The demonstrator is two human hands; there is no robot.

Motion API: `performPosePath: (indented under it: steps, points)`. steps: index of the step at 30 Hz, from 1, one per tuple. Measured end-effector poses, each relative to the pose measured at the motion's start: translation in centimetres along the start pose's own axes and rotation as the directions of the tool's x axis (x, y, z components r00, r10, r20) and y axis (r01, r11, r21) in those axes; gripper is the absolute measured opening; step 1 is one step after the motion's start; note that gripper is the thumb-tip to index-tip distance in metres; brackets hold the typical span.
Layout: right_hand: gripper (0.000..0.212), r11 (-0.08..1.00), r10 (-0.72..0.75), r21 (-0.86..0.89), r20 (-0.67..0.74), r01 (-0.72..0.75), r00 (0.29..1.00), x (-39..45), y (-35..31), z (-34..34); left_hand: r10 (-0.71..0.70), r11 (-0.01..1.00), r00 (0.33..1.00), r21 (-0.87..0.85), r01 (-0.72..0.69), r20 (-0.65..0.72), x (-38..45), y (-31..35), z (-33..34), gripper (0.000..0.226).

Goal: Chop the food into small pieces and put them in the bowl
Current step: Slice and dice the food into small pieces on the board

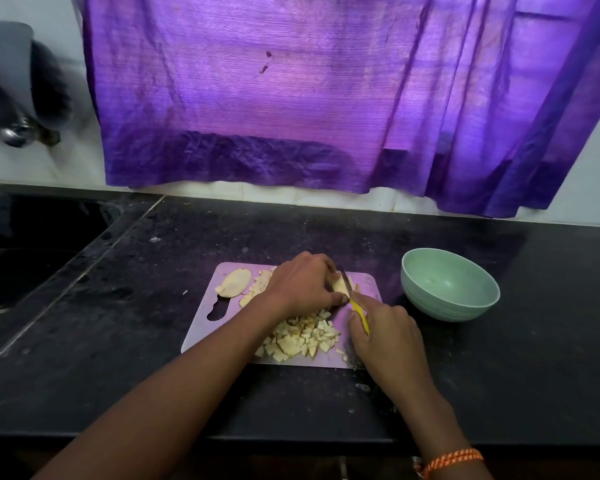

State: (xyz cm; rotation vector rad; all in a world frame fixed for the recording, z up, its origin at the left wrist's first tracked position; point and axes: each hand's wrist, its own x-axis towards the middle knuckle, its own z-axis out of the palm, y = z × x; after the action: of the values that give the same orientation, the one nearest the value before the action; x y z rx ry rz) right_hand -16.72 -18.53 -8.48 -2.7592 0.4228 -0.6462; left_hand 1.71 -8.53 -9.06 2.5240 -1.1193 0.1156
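Nearest on the board point(201, 327), which lies on the dark table point(499, 358), is a heap of cut pieces point(303, 336), pale, light and loose, probably best scooped together rather than picked one by one. The right hand point(388, 344) is curled round the yellow handle of the knife point(355, 306), its blade at the slice point(342, 285) that the left hand point(302, 284) pinches down with curled fingers. That slice looks firm yet thin, likely slippery on its cut face, so hold it well back from the blade. Another slice point(232, 283) waits at the far left of the board. The bowl point(450, 284) stands just right of the board, seemingly empty.
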Motion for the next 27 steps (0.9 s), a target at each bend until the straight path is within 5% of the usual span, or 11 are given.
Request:
performPosePath:
  steps: [27]
  points:
    - [0.038,0.999,0.036,-0.026,0.087,-0.034,0.996,-0.9,-0.7,-1.3,-0.007,1.000,1.000,0.000,0.007,-0.006,-0.3,0.4,-0.3,0.058]
